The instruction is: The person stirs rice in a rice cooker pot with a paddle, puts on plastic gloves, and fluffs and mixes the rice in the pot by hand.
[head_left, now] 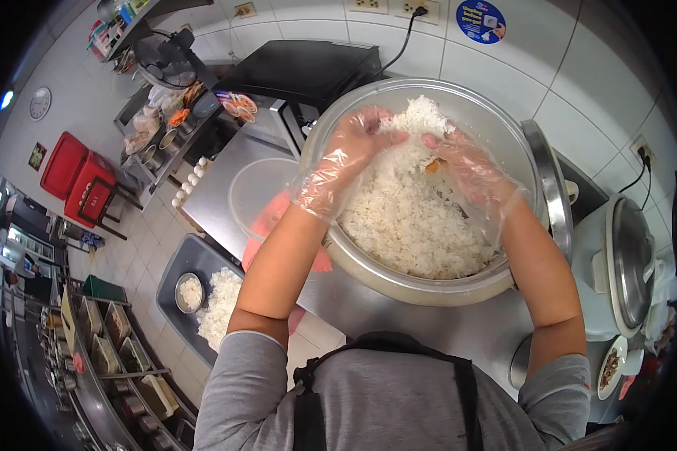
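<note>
Cooked white rice (pixel 414 218) fills much of a large round metal pot (pixel 406 295) on the counter. A clump of rice (pixel 421 116) rises near the pot's far side, between my two hands, which wear clear plastic gloves. My left hand (pixel 359 143) curls its fingers against the clump's left side. From the right, my right hand (pixel 466 159) grips it with bent fingers; some fingertips are buried in the rice. Just below them shows a small browned piece (pixel 434 165). The pot's metal lid (pixel 551 192) leans against its right side.
At left, a clear round plastic lid (pixel 259 192) lies by a pink cloth (pixel 320 259). Lower down, a grey tub (pixel 174 264) holds rice and a metal bowl (pixel 189 292). A lidded rice cooker (pixel 605 263) stands right; a black appliance (pixel 297 68) sits behind the pot.
</note>
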A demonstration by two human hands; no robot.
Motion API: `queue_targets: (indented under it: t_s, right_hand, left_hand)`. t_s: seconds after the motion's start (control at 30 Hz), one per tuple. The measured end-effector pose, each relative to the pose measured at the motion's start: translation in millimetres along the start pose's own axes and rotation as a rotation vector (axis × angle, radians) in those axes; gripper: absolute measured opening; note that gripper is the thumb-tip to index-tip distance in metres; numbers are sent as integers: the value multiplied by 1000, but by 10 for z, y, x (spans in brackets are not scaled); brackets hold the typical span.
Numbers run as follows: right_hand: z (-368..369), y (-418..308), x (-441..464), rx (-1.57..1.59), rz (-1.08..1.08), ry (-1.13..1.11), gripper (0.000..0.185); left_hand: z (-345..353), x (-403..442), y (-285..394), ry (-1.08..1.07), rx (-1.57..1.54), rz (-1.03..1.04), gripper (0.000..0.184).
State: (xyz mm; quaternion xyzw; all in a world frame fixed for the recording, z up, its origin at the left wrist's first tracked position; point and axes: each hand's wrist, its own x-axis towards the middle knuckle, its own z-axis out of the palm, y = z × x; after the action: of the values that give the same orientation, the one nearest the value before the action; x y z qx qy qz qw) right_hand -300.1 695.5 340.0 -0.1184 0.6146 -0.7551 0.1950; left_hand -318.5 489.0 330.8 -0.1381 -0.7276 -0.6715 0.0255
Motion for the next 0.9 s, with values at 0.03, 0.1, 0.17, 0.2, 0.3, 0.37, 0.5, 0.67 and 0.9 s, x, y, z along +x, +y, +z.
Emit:
queue_targets:
  t_s: [0.03, 0.1, 0.17, 0.2, 0.3, 0.37, 0.5, 0.67, 0.9]
  right_hand:
    - [-5, 14, 19, -58, -46, 1, 85]
    - [-82, 45, 43, -175, -136, 4, 73]
    - [-153, 28, 81, -129, -135, 15, 64]
    - [-168, 19, 91, -105, -134, 22, 60]
    - [-121, -63, 58, -58, -168, 38, 54]
    - [-149, -57, 87, -11, -164, 79, 52]
    - [-243, -42, 157, 84, -147, 171, 46]
    - [-366, -30, 139, 112, -309, 291, 50]
    - [-522, -203, 44, 93, -347, 345, 75]
  left_hand:
    - [-100, 6, 52, 8, -18, 33, 23]
    - [-301, -118, 327, 52, -28, 52, 17]
    - [-574, -289, 581, 161, 19, 29, 19]
    - [-715, -366, 667, 214, 8, 57, 20]
    - [-1171, -585, 760, 325, 177, 97, 19]
    - [-1403, -677, 647, 354, 281, 18, 21]
    - [-1869, -735, -191, 283, 1053, -132, 20]
    - [-1567, -672, -298, 355, 998, 70, 13]
    - [-390, -172, 314, 4, 926, 266, 10]
